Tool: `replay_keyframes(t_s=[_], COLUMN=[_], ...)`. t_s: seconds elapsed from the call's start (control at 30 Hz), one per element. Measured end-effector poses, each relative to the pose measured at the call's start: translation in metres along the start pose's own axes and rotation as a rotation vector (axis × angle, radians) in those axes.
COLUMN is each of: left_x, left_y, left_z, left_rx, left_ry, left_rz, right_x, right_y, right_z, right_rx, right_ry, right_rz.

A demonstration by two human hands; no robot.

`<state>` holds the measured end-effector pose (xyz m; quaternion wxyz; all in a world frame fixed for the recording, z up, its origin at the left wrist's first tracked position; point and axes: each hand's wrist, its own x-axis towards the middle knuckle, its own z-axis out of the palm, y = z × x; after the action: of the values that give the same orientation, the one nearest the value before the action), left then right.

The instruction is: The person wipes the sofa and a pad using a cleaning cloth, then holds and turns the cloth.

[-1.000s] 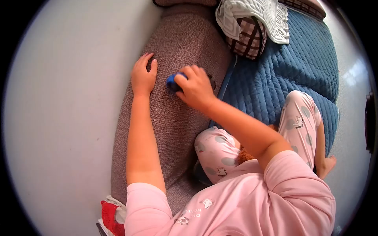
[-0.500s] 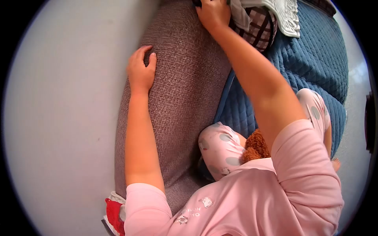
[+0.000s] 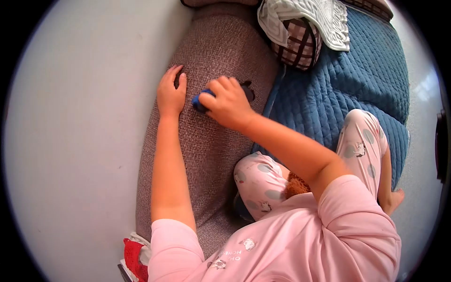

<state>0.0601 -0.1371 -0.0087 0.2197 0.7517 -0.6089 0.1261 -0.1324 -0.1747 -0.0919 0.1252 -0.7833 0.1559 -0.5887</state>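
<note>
My right hand [image 3: 229,102] is closed around a blue and black object [image 3: 201,101] over the brown woven sofa surface [image 3: 206,51]. Its blue end sticks out on the left of my fingers and a dark part shows on the right; my hand hides the middle, so its kind is unclear. Just to the left, my left hand [image 3: 172,93] lies on the edge of the same fabric, thumb apart from the fingers, holding nothing.
A blue quilted cover [image 3: 376,70] spreads to the right. On it stand a plaid cushion or bag [image 3: 300,44] and a white patterned cloth [image 3: 336,23]. Brown fluffy material [image 3: 297,185] is by my lap. A red item [image 3: 134,258] lies at lower left.
My right hand has come back from the far end of the sofa toward my left hand, and the blue and black object now shows in it. My left hand has barely moved.
</note>
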Motion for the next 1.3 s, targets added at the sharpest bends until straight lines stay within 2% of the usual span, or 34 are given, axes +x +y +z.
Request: replay_keyframes(t_s=[0.17, 0.27, 0.4, 0.5, 0.53, 0.7, 0.77, 0.83, 0.97, 1.07, 1.13, 1.23, 1.27, 1.3], left_x=[0.002, 0.003, 0.006, 0.004, 0.006, 0.005, 0.004, 0.005, 0.002, 0.002, 0.004, 0.003, 0.005, 0.007], left_y=[0.011, 0.012, 0.01, 0.007, 0.006, 0.008, 0.007, 0.007, 0.002, 0.01, 0.016, 0.012, 0.011, 0.009], left_z=[-0.004, -0.005, -0.005, -0.003, -0.003, -0.003, -0.003, -0.002, -0.002, -0.002, -0.004, -0.006, -0.005, -0.005], left_rx=[-0.02, -0.046, -0.008, 0.001, 0.005, 0.015, -0.038, -0.033, 0.018, -0.005, -0.023, -0.016, -0.009, -0.007], left_ry=[0.002, -0.013, 0.015, 0.045, 0.055, 0.055, 0.04, 0.035, -0.001, 0.01, -0.009, -0.01, 0.001, 0.006], left_rz=[-0.05, -0.055, -0.002, 0.026, 0.044, 0.04, -0.003, 0.01, 0.017, -0.057, -0.07, -0.045, -0.009, -0.004], right_x=[0.062, 0.089, 0.119, 0.115, 0.103, 0.025, -0.018, -0.025, -0.002, 0.031, 0.05, 0.073, 0.08, 0.084], right_y=[0.091, 0.147, 0.172, 0.148, 0.153, 0.021, -0.015, -0.021, 0.019, 0.072, 0.114, 0.176, 0.186, 0.193], right_z=[0.028, 0.031, 0.011, 0.006, 0.021, -0.004, -0.002, -0.011, -0.001, 0.013, 0.019, 0.027, 0.021, 0.02], right_rx=[-0.262, -0.419, -0.41, -0.462, -0.538, -0.144, 0.079, 0.063, -0.049, -0.16, -0.286, -0.419, -0.443, -0.478], right_ry=[0.249, 0.235, 0.231, 0.211, 0.202, -0.078, -0.053, -0.045, 0.051, 0.23, 0.263, 0.361, 0.301, 0.297], right_rz=[0.097, 0.176, 0.304, 0.381, 0.347, 0.276, 0.172, 0.111, 0.039, 0.109, 0.205, 0.221, 0.3, 0.294])
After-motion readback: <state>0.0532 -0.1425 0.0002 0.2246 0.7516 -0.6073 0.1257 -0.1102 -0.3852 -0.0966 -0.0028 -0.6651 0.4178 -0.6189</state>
